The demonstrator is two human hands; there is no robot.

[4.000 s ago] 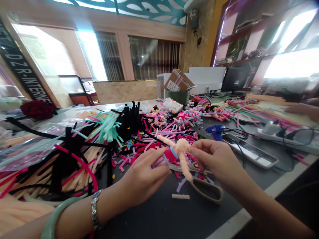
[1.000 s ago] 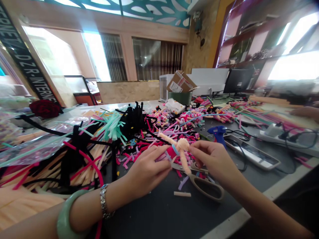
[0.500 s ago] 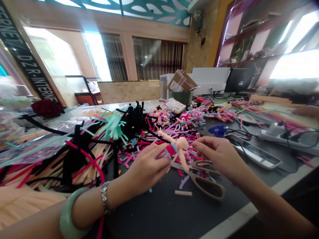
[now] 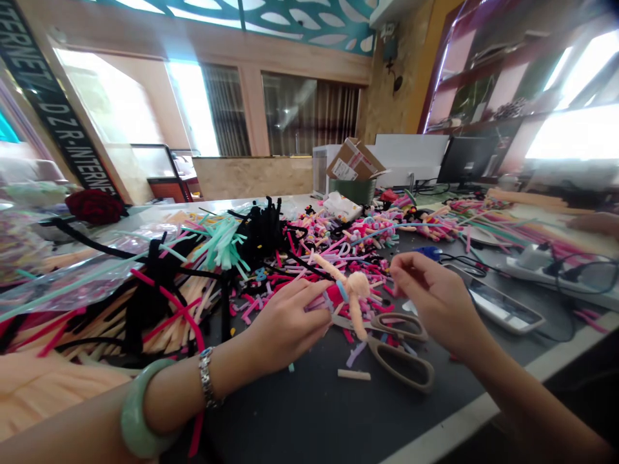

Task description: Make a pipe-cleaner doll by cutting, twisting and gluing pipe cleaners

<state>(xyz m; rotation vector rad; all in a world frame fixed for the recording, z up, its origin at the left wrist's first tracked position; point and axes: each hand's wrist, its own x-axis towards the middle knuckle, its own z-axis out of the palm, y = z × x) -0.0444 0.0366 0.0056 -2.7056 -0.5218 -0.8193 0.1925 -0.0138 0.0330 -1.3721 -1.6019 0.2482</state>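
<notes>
My left hand (image 4: 285, 325) is closed around the lower part of a small pipe-cleaner doll (image 4: 358, 283). The doll has a round cream head, cream arms stretched to either side, and a red and blue body partly covered by my fingers. To the right of its head, my right hand (image 4: 432, 303) is raised with thumb and fingers pinched together, apart from the doll. Whatever may be between those fingertips is too small to make out. Scissors with beige handles (image 4: 432, 372) lie on the dark table below, their blades partly under the doll and left hand.
Cut pipe-cleaner pieces and bundles, including mint ones (image 4: 225, 248) and black ones (image 4: 264, 229), cover the table. On the right lie a blue glue gun (image 4: 428, 252), a phone (image 4: 503, 309) and a power strip (image 4: 570, 274). Another person's hand (image 4: 597, 223) shows at the right edge.
My right hand has drawn away to the right from the doll's head. The doll, still in my left hand, has shifted slightly right and down.
</notes>
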